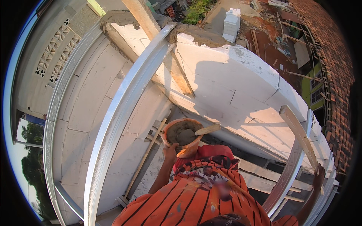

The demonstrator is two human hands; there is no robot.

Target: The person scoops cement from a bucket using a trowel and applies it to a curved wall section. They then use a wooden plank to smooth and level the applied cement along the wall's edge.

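- Near right: right hand (319,176) against a wooden plank (299,133), grip unclear.
- Centre: left hand (171,151) clamped on the rim of a round orange bucket (191,148).
- Inside: lumpy grey mortar (178,132), wooden handle (209,129) leaning right.
- Far: white block wall (222,84).

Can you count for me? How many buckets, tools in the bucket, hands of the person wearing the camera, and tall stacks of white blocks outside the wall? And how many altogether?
Buckets: 1 (orange bucket)
Tools: 1 (wooden-handled tool)
Hands: 2 (left hand, right hand)
Stacks: 1 (white block stack)
Total: 5
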